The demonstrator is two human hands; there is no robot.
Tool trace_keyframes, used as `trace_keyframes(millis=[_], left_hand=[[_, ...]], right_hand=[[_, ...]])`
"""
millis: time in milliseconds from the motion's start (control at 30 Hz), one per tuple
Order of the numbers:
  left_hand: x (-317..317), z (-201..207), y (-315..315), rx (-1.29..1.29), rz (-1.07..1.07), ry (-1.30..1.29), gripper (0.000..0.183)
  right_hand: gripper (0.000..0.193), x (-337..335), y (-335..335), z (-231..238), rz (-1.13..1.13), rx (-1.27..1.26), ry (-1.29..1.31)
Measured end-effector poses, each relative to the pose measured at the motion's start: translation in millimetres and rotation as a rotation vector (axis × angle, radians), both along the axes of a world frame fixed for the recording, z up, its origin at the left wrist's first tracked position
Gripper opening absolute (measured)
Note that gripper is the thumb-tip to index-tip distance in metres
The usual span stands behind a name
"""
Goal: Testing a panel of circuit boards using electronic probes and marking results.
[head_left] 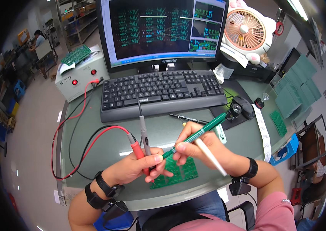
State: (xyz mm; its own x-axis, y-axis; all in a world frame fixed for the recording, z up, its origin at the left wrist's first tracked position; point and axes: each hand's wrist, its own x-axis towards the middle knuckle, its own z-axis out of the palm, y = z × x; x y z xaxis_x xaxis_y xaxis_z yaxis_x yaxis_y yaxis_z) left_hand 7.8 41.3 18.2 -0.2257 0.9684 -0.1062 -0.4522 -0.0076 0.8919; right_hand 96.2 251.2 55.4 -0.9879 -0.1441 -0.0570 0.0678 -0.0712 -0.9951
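Observation:
My left hand [134, 166] is closed round two test probes above the near edge of the desk. One is a red probe [137, 150] with its tip down toward the board; the other is a grey probe [144, 133] pointing up at the keyboard. My right hand [209, 148] grips a slanted green pen [205, 129]. A white stick [210, 157] also lies between its fingers. The pen's lower end meets my left thumb and fingers, where the contact is partly hidden. Beneath both hands lies a green circuit board [186, 171], partly covered by them.
A black keyboard [159, 90] and a monitor [163, 34] stand beyond my hands. Red and black cables [79, 163] loop left from a white tester box [82, 77]. On the right are a mouse [243, 106], a paper strip [262, 131], a fan [244, 30] and stacked green sheets [294, 92].

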Motion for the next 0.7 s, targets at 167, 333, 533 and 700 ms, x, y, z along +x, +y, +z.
trace_keyframes(millis=[167,333,533,700], left_hand=[[0,-1,3,-0.052,0.165,0.12,0.03],[-7,-5,7,-0.02,0.254,0.248,0.033],[-59,-10,-3,0.014,0.732,0.867,0.04],[-68,-15,-1,-0.204,0.721,1.128,0.034]], right_hand=[[0.023,-13,-8,-14,-0.03,-0.034,0.063],[0.027,-25,-2,-11,-0.042,-0.087,0.054],[0.035,-37,50,2,-0.008,1.231,0.251],[0.03,-28,41,-1,-0.16,1.335,0.455]])
